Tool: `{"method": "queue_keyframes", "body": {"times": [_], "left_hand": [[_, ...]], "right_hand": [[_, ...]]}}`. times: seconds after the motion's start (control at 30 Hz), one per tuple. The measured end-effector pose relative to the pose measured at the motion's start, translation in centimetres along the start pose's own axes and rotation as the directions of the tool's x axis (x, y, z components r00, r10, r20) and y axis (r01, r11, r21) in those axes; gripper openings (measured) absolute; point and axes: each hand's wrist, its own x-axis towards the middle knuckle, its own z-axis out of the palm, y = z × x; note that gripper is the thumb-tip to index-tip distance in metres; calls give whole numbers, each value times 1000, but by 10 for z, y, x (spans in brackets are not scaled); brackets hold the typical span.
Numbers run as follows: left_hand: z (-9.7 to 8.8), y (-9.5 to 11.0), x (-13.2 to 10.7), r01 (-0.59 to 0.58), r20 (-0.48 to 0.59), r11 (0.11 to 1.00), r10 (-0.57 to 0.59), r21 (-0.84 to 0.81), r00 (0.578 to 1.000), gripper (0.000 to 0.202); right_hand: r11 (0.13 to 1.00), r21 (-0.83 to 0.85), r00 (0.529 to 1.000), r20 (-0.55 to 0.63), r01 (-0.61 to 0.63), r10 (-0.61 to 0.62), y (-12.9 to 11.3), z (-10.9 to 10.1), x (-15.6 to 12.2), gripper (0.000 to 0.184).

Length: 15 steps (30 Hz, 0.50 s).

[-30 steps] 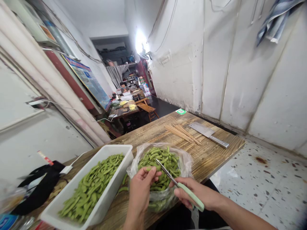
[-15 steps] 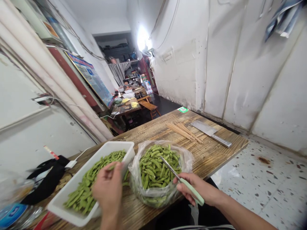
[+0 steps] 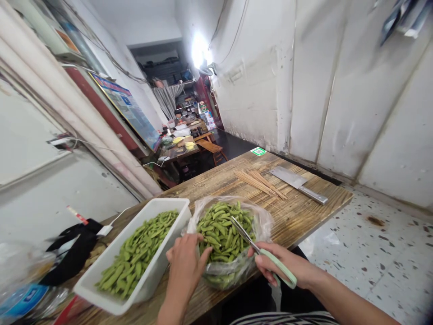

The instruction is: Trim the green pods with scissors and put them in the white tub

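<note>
My right hand (image 3: 282, 262) holds a pair of scissors (image 3: 270, 255) with pale green handles. Their blades are slightly parted and point over a clear plastic bag (image 3: 265, 221) full of green soybean pods (image 3: 218, 225). At the left edge of this bag is my left hand (image 3: 186, 259), thumb and fingers apart, the fingertips at the pods and nothing seen in its grasp. To the left stands a long white plastic tub (image 3: 169, 243), in which more pods (image 3: 135, 255) lie in a heap.
Thin wooden skewers (image 3: 260, 183) and a cleaver (image 3: 297, 184) lie farther back on the wooden table (image 3: 209, 184). A green-edged code card (image 3: 258, 151) is at its far corner. On the left are a black bag (image 3: 72, 253), a white plug (image 3: 104, 230) and a plastic bottle (image 3: 30, 300).
My left hand has moved right, from over the white tub to the bag of pods, and its fingers have spread. The scissors' blades and handles have parted a little in my right hand.
</note>
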Motion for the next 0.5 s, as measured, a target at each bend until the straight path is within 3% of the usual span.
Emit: {"method": "queue_keyframes", "body": {"times": [0.13, 0.23, 0.37, 0.5], "left_hand": [[-5, 4, -9, 95, 64, 995, -94, -12, 994, 16], [-7, 6, -9, 134, 7, 969, -136, -208, 991, 16], [-13, 14, -3, 212, 8, 809, -248, -549, 969, 26], [-19, 31, 3, 224, -15, 744, -300, -630, 954, 34]], "right_hand": [[999, -36, 1000, 12, -16, 16, 0, 2, 1, 57], [998, -61, 998, 60, -21, 25, -3, 4, -1, 57], [991, -130, 983, 179, -25, 48, -8, 5, -7, 52], [936, -339, 991, 124, 93, -54, -8, 4, -8, 42]]}}
